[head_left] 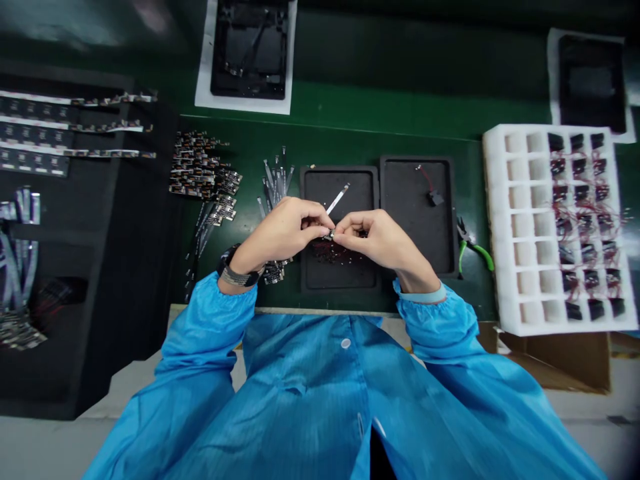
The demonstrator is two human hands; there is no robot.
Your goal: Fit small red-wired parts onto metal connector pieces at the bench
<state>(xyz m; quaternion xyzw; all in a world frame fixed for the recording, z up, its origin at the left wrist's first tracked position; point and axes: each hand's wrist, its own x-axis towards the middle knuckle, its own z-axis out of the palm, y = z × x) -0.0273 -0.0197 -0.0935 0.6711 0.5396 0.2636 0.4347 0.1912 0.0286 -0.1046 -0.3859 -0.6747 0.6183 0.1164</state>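
Note:
Over a black tray [340, 280], my left hand [290, 230] pinches a small circuit board [329, 235]. A pale flat ribbon cable [339, 199] sticks up and to the right from it. My right hand [375, 237] has thumb and forefinger closed at the board's right side, and the fingertips hide what they grip. Beneath both hands, red wires with small connectors [330, 252] lie in the tray. Left of the tray, more ribbon-cable boards [275, 180] are fanned out, partly covered by my left hand.
A second black tray [415, 227] holds a small black part with a red wire [435, 197]. Green-handled cutters [473, 250] lie beside it. At right stands a white foam tray [510, 220] of black parts. Stacked boards [200, 167] and a black rack [100, 220] are at left.

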